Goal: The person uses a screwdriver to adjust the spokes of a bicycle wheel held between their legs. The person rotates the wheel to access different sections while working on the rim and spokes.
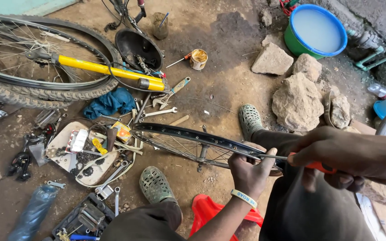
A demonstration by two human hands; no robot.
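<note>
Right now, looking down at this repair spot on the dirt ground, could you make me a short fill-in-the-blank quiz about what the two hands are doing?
1. The left hand grips the rim of the bare spoked metal ____.
2. The right hand holds a screwdriver with an ____ handle.
3. The long pump lying across the tyred bicycle wheel is ____.
4. The green bucket with the blue rim stands beside grey ____.

Missing words: wheel; orange; yellow; rocks

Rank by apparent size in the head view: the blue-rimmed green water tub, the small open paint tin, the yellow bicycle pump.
1. Yellow bicycle pump, longest.
2. Blue-rimmed green water tub, though it sits farther away, so unsure.
3. Small open paint tin, clearly smallest.
</note>
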